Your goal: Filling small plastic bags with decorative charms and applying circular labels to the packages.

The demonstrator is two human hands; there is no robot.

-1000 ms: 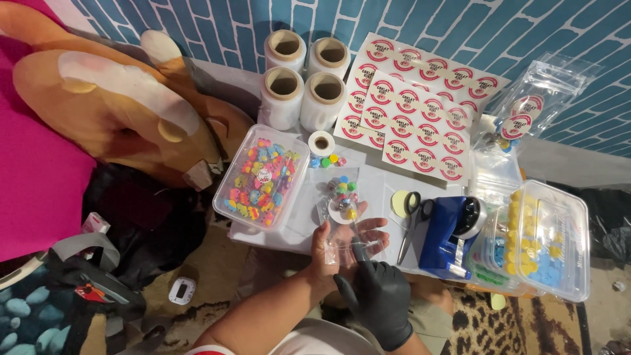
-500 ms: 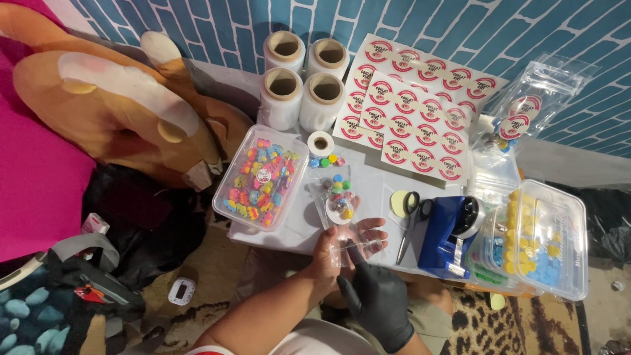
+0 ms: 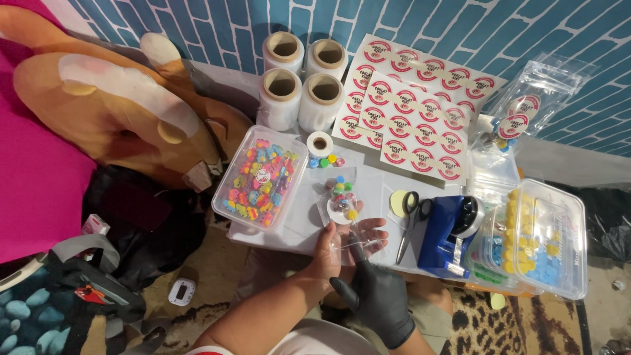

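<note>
From the head camera, my bare left hand (image 3: pixel 335 246) lies palm up at the table's near edge, fingers loosely spread under a small clear plastic bag (image 3: pixel 342 207) holding a few coloured beads. My black-gloved right hand (image 3: pixel 374 296) pinches the bag's lower edge between thumb and forefinger. The film looks light, limp and slippery, so I judge the empty rim is the place to grip, not the bulging bead end. Scissors (image 3: pixel 409 217) and a blue tape dispenser (image 3: pixel 450 233) sit just right.
</note>
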